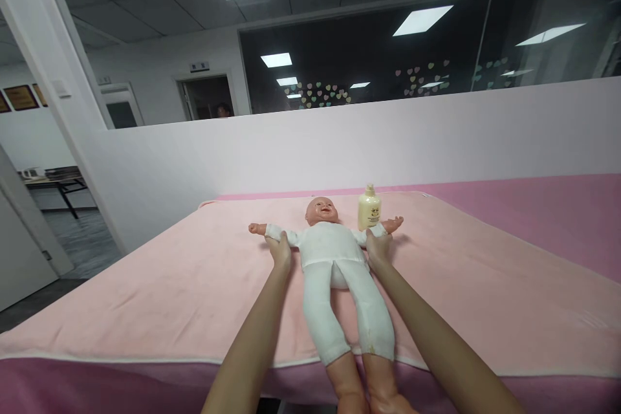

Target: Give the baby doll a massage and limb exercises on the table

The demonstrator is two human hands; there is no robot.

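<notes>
A baby doll [332,246] with a white cloth body lies on its back on a pink towel [194,291], its head away from me and its arms spread wide. My left hand [279,250] is wrapped round the doll's arm on the left, near the wrist. On the other side, my right hand [378,248] grips the doll's right-side arm in the same way. Both sets of fingers are partly hidden under the arms. Close behind my right hand stands a pale yellow pump bottle [369,208]. The doll's lower legs reach over the towel's near edge.
A low white wall [339,149] with glass above it runs behind the pink padded surface [533,207]. Beyond the left edge are a white door [22,239] and a dark table [58,182]. A person's head [222,110] shows in a far doorway.
</notes>
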